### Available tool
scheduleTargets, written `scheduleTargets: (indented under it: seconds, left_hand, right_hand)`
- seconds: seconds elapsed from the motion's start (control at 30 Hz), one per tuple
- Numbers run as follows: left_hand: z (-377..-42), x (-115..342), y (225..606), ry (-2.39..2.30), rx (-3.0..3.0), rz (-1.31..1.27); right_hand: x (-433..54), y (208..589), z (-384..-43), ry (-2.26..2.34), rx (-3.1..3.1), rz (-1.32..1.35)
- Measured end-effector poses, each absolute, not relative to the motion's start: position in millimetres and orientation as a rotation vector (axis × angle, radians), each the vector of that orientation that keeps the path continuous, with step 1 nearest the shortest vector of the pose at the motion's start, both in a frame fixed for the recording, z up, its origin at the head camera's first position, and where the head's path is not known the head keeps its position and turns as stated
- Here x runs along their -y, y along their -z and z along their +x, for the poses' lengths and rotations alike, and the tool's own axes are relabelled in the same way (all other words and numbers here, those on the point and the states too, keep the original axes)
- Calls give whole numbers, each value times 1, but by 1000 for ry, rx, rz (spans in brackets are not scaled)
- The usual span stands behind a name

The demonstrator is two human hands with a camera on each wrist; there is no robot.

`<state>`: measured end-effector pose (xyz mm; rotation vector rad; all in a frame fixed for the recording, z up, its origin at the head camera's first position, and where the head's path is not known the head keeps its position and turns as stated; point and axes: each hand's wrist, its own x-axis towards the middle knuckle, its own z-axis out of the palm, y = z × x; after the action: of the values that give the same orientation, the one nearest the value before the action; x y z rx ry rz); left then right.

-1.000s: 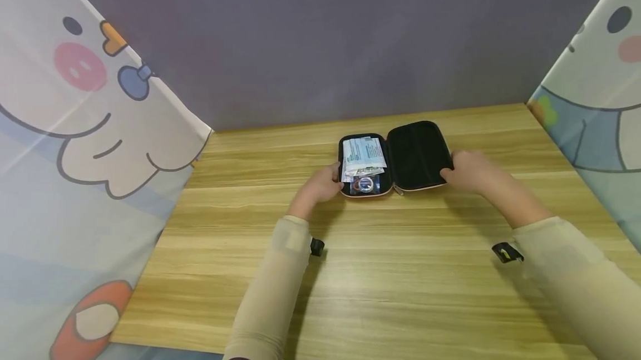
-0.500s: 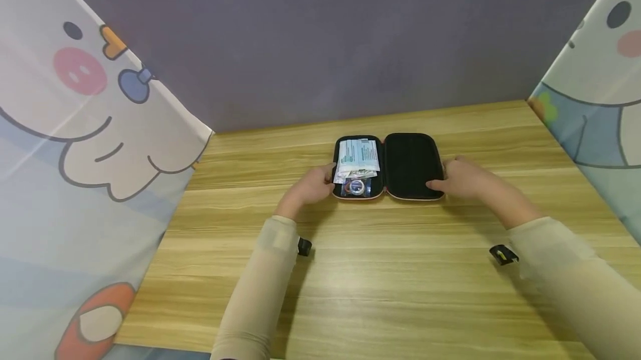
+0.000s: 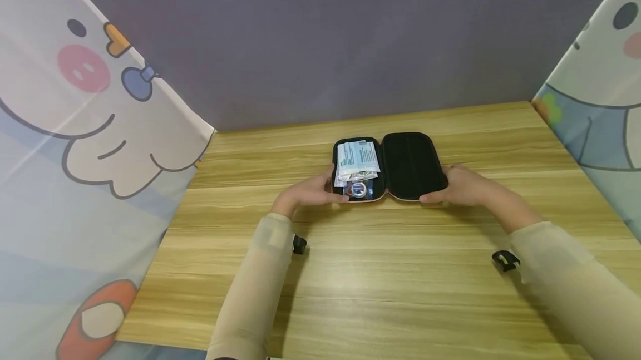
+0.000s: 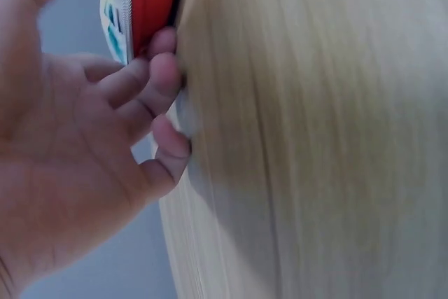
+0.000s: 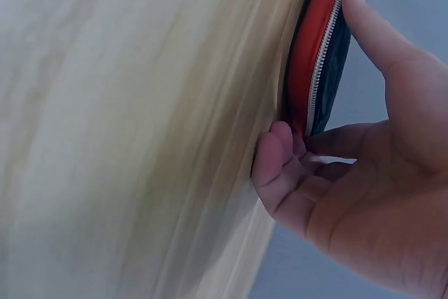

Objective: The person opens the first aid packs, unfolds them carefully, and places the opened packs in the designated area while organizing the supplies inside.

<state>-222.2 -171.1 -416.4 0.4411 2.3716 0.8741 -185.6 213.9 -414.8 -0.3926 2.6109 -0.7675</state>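
A zippered case [image 3: 408, 168] lies unfolded on the wooden table, black inside, with a red side wall [image 5: 311, 54] and a metal zip in the right wrist view. Its left half holds flat white-and-blue packets [image 3: 358, 158] and, in front of them, a small clear packet with a round white item [image 3: 358, 189]. My left hand [image 3: 315, 188] grips the case's left end, thumb along the front corner. In the left wrist view, curled fingertips [image 4: 165, 71] meet the red wall. My right hand [image 3: 463, 186] holds the right end, its thumb on the rim and fingers bent low beside the wall.
The wooden table [image 3: 380, 276] extends in front of the case and to both sides. A grey backdrop [image 3: 340, 43] rises behind it. Cartoon-printed cloths [image 3: 125, 143] hang at left and right. Small black devices [image 3: 506, 260] sit at both wrists.
The case's right half has come down from a tilt to lie flat, and the case has shifted slightly left. My left thumb has moved onto the front corner; the right hand followed the case.
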Motion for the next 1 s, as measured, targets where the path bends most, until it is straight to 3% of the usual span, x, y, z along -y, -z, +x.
scheduleTargets:
  seconds: [0.5, 0.83, 1.0]
  left_hand:
    - [-231, 170, 427, -963, -2432, 439]
    - [-226, 170, 430, -982, -2443, 409]
    - [-227, 170, 428, -977, -2450, 400]
  right_hand:
    - [-218, 415, -204, 821, -2541, -341]
    - [-199, 371, -230, 524, -2525, -464]
    - [-181, 362, -255, 620, -2514, -529]
